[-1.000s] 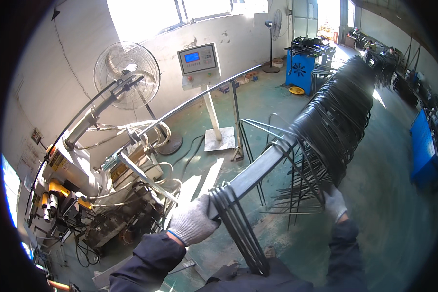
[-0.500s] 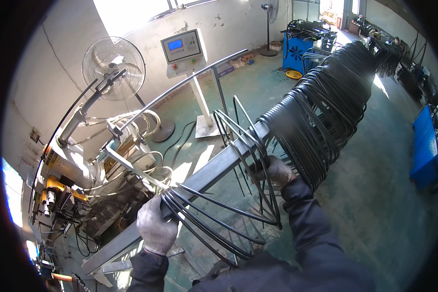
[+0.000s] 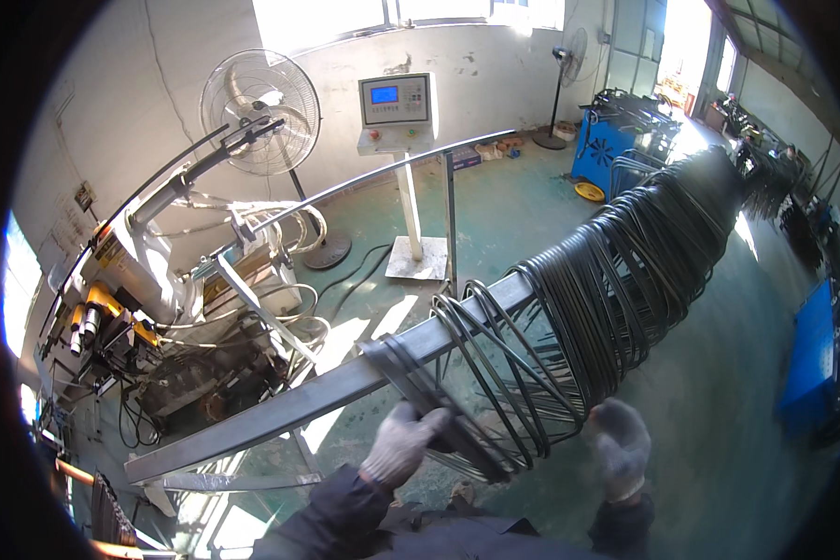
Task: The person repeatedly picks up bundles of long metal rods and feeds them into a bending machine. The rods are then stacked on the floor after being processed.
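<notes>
A bundle of black wire hoops (image 3: 457,411) is gripped by the gloved left hand (image 3: 399,446) where it hangs over the steel beam (image 3: 327,397), prob. to slide it along. The right hand (image 3: 621,446) is held open, fingers released, near the hoops' lower edge; contact can't be told.

Knitted grey cloth gloves, matt and a little fuzzy, are worn on the left hand (image 3: 403,446) and the right hand (image 3: 619,446). Dark metal wire rings (image 3: 616,280), smooth with a dull sheen, are seen hung along a grey steel beam (image 3: 280,411) whose surface is matt where shaded and bright where sunlit. The sleeves (image 3: 345,509) are made of dark woven cloth. A green painted concrete floor (image 3: 532,196) is shown, scuffed and faintly glossy in the light.
</notes>
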`<action>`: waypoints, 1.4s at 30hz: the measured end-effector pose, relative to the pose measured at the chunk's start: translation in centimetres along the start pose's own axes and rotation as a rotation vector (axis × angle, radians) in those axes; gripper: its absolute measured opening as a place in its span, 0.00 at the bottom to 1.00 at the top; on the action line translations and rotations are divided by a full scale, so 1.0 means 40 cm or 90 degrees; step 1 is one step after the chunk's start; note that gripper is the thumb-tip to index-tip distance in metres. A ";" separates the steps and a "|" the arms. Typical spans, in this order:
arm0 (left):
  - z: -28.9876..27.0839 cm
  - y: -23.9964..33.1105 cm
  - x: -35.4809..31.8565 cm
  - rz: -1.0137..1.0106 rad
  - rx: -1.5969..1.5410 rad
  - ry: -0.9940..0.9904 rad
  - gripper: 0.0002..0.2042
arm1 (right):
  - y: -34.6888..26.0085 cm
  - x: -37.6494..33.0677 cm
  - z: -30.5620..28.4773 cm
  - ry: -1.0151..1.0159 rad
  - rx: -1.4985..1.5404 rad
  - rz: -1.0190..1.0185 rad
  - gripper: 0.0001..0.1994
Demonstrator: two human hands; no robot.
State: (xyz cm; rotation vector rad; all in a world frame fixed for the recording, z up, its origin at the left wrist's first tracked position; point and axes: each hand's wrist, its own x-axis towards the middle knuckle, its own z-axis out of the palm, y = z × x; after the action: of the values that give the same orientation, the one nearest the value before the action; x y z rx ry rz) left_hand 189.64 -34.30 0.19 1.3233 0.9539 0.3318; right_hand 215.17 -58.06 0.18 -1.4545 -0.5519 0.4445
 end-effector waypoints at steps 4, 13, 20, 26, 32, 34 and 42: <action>0.179 -0.006 0.148 -0.019 0.115 -0.191 0.26 | -0.192 0.051 0.151 -0.160 -0.460 -0.463 0.25; 0.078 -0.244 -0.048 0.178 0.344 -0.273 0.27 | -0.019 0.292 0.514 -0.395 -0.900 -0.570 0.35; -0.485 -0.675 -0.517 -0.153 0.116 0.371 0.20 | -0.123 0.218 0.630 -0.258 -1.056 -0.327 0.43; -0.682 -1.047 -0.978 -0.241 -0.049 0.531 0.21 | -0.040 -0.416 1.103 -0.512 -0.626 -0.724 0.47; -0.866 -1.253 -1.335 -0.295 -0.167 0.519 0.21 | 0.091 -0.809 1.333 -0.134 -0.532 -0.801 0.35; -0.957 -1.302 -1.436 -0.347 -0.157 0.550 0.20 | 0.197 -0.906 1.325 -0.075 -0.490 -0.770 0.32; -1.391 -1.456 -1.632 -0.217 -0.460 0.756 0.19 | 0.822 -1.397 1.580 -1.047 -0.971 0.026 0.29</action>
State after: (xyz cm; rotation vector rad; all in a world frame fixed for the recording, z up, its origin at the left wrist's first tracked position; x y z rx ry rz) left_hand 91.79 -58.15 -24.45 0.1807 1.7678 1.1303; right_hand 134.17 -38.33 -35.13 -2.2039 -2.5723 1.4345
